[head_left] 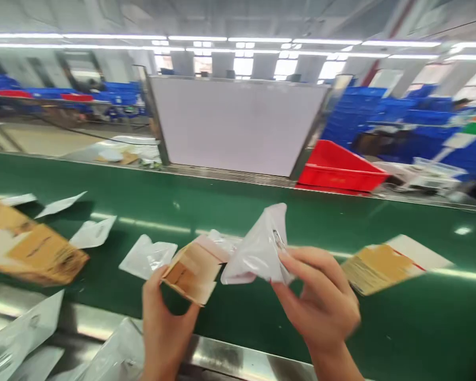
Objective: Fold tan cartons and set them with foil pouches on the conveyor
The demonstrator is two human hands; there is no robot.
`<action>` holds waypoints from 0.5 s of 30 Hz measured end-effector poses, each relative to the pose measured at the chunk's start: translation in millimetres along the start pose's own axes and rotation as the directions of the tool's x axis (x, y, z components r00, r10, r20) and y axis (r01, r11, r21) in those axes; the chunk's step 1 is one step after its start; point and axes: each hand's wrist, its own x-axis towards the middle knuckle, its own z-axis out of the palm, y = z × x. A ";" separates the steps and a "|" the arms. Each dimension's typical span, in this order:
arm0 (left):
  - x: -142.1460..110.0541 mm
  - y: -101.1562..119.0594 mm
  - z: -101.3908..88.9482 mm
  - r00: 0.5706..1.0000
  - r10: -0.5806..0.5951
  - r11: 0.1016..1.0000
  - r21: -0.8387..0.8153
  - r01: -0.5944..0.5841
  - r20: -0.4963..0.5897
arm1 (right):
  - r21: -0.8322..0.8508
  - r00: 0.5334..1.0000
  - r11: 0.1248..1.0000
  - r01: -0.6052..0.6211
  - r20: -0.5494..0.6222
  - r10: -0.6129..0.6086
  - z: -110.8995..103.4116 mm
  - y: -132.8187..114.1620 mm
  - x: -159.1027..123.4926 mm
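My left hand [168, 312] grips a small open cardboard box [196, 270], thumb and fingers on opposite sides, with its flaps raised. Just to the right, my right hand [319, 296] pinches a white plastic packet [257, 248] between thumb and fingers. The packet hangs close beside the box's open end; whether the two touch I cannot tell. Behind the box lies a white plastic packet [222, 241] on the green belt [238, 206], partly hidden. Left of the box rests another white packet [146, 256].
An open cardboard box [43, 254] and several white packets stand on the belt at left. Another cardboard box [388, 264] lies at right. More bags [119, 349] fill the near-left metal edge. Across the belt are a white panel [238, 127] and a red bin [341, 169].
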 end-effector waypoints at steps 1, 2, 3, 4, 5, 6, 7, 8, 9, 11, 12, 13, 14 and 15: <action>-3.3 2.4 -1.9 0.999 0.045 0.999 0.031 -0.045 -0.005 | 0.046 0.993 0.992 0.120 -0.008 -0.120 1.6 -11.6 -0.2; -6.3 5.6 -2.0 0.996 0.087 0.995 0.051 -0.087 -0.005 | 0.074 0.979 0.976 0.203 0.010 -0.204 4.6 -21.0 -1.8; -9.2 8.9 -1.2 0.992 0.123 0.990 0.064 -0.122 -0.004 | 0.095 0.966 0.965 0.246 0.056 -0.252 8.7 -27.9 -4.4; -12.0 11.5 -0.1 0.989 0.151 0.986 0.077 -0.149 -0.012 | 0.123 0.948 0.953 0.278 0.124 -0.293 13.1 -32.3 -7.5; -14.9 13.2 0.8 0.985 0.171 0.982 0.091 -0.169 -0.024 | 0.161 0.919 0.938 0.306 0.208 -0.335 17.3 -34.5 -10.5; -17.8 13.7 1.5 0.983 0.184 0.978 0.101 -0.180 -0.029 | 0.200 0.878 0.927 0.317 0.306 -0.367 20.8 -35.3 -12.8; -20.7 13.4 2.0 0.981 0.192 0.976 0.107 -0.188 -0.028 | 0.244 0.820 0.920 0.308 0.422 -0.386 23.2 -35.4 -14.3; -23.6 12.5 2.6 0.979 0.204 0.973 0.113 -0.201 -0.021 | 0.286 0.741 0.916 0.283 0.541 -0.398 24.8 -35.5 -14.8; -26.4 11.9 3.4 0.975 0.222 0.969 0.119 -0.219 -0.014 | 0.313 0.654 0.918 0.243 0.646 -0.394 25.7 -36.0 -14.3; -31.5 13.2 6.0 0.963 0.269 0.955 0.133 -0.267 0.003 | 0.324 0.505 0.934 0.151 0.787 -0.354 26.5 -38.2 -11.4; -33.6 16.0 7.5 0.954 0.300 0.944 0.139 -0.299 0.010 | 0.326 0.466 0.939 0.113 0.817 -0.340 26.2 -38.8 -9.5; -35.2 20.3 8.8 0.944 0.329 0.934 0.137 -0.329 0.018 | 0.336 0.461 0.938 0.085 0.822 -0.336 25.0 -38.0 -7.8; -36.2 25.7 9.3 0.937 0.348 0.929 0.125 -0.349 0.035 | 0.341 0.487 0.938 0.064 0.809 -0.328 22.2 -35.1 -6.3; -36.2 31.6 8.5 0.932 0.356 0.927 0.100 -0.362 0.067 | 0.346 0.531 0.936 0.063 0.782 -0.325 17.5 -29.3 -5.5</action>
